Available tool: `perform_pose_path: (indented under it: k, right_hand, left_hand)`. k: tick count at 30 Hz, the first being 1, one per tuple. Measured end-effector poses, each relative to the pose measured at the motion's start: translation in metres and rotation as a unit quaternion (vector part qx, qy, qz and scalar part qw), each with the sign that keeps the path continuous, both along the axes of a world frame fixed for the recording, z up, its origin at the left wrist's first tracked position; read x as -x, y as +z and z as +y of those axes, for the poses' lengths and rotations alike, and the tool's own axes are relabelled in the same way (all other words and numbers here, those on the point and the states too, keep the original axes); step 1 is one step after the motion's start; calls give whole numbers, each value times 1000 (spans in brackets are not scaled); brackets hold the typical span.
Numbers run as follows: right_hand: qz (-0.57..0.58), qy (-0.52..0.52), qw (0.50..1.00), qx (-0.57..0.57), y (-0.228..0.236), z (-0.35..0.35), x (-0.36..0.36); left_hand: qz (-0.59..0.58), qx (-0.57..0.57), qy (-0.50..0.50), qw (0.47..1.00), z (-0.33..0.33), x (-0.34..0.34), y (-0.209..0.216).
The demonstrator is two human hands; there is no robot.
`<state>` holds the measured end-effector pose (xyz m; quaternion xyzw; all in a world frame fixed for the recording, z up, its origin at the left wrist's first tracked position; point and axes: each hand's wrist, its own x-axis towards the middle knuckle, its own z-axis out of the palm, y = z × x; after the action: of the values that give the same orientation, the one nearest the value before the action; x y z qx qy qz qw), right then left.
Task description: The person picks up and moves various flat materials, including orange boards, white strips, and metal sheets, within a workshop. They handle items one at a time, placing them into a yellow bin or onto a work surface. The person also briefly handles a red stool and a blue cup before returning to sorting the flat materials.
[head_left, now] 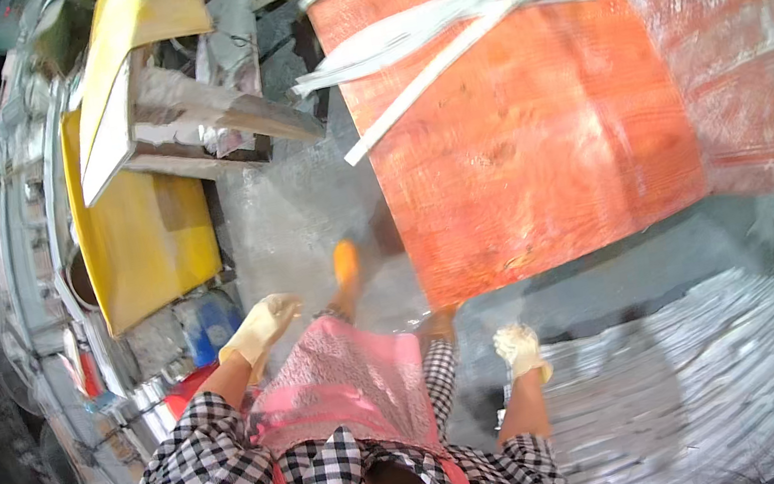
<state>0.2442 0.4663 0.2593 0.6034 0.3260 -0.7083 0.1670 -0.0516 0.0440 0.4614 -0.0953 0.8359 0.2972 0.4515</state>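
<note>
Head view: left of the grained orange board (542,136), left hand (264,328) is outstretched; by its near edge, right hand (519,349) curls, grip unclear.

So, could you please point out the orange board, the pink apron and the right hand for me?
Orange board (538,142): head view, middle of its top face.
Pink apron (338,381): head view, middle of its front.
Right hand (521,350): head view, middle of the gloved hand.

Upper left: yellow sheet (153,13) at the top of a dull, open frame (240,111); below, yellow panel (149,244) with curved outline. Far left: small red-and-white item (83,363), blurred. Upper right: dull red surface (726,51), whitish streaks throughout. Centre: grey floor (289,197).
</note>
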Motion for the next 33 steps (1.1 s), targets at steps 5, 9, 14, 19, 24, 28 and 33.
perform_pose_path:
  k: [5,9,14,19,24,28,33]
  right_hand:
    - [-159,230,956,-84,61,-23,-39]
    - [-78,322,917,-220,133,-67,37]
    - [36,325,885,-332,251,-124,170]
    - [75,292,893,-335,284,-137,266]
    - [181,319,867,-338,312,-83,352]
    - [324,279,837,-342,377,-33,384]
    - [479,313,796,-197,416,-104,490]
  left_hand:
    - [55,-66,140,986,-59,-13,30]
    - [124,-114,147,975,-144,-20,40]
    - [185,-100,206,956,-194,-10,74]
    - [98,-50,366,924,-224,-14,110]
    - [154,-60,528,833,-216,-81,67]
    - [164,-224,656,702,-157,-110,30]
    - [272,-227,682,639,-160,-60,70]
